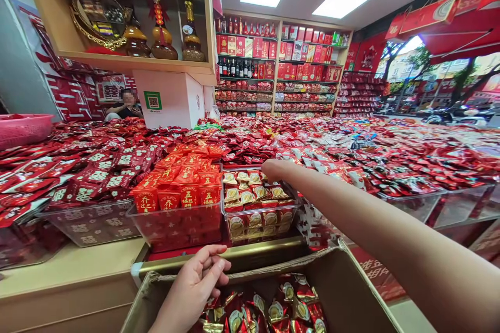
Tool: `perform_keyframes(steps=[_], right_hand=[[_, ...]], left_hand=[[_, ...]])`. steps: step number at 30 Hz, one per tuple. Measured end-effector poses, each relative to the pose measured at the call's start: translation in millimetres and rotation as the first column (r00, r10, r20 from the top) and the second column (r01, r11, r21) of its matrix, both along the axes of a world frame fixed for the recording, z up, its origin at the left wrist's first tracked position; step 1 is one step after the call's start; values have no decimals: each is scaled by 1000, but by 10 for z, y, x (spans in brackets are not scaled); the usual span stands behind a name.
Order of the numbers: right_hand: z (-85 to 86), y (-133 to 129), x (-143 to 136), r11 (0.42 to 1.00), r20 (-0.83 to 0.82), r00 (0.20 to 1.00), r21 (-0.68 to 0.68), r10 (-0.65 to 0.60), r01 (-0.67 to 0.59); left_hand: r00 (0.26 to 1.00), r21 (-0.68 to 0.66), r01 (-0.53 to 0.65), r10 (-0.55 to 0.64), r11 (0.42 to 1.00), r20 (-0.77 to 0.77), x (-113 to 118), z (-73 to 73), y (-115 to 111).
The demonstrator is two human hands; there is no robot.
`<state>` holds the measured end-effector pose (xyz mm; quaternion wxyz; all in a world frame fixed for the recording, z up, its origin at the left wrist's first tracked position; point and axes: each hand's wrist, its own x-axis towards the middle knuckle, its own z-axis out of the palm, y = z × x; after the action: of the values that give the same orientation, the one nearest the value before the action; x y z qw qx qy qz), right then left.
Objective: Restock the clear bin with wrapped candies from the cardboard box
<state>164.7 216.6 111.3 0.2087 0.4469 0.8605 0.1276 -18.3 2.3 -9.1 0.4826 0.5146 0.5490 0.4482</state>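
My left hand point(201, 276) hovers over the near edge of an open cardboard box point(351, 291), its fingers loosely bent with a gap at the thumb and nothing visible in them. Inside the box lie red and gold wrapped candies point(269, 307). My right arm stretches forward, and my right hand point(272, 170) reaches down at the far right corner of a clear plastic bin point(260, 213). Neat rows of gold and red wrapped candies point(247, 196) fill that bin. The right fingers are hidden behind the hand, so what they hold, if anything, does not show.
Left of the bin stands another clear bin of orange-red packets point(187, 187), then dark red packets point(101, 177). Heaps of red packets point(410, 156) spread right and behind. A glass-shelved cabinet point(136, 65) overhangs the left. A person point(127, 106) sits far back left.
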Motion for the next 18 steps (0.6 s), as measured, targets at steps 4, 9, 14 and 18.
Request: perform_keyframes(steps=[4,9,14,18], right_hand=[[21,-66,-20,1000,5,1000,10,-13,13],[70,-116,-46,1000,2,1000,8,-16,16],[275,-249,11,995,-125,992,95,4,8],[458,-872,43,972,-281,955,232,95,-28]], left_hand=[[1000,6,7,-7,1000,12,-14,-6,13],[1000,10,-16,16,1000,25,-17,19,20],[999,22,-21,20,1000,46,-25,48,13],[999,-7,-17,17,1000,36,-51,36,26]])
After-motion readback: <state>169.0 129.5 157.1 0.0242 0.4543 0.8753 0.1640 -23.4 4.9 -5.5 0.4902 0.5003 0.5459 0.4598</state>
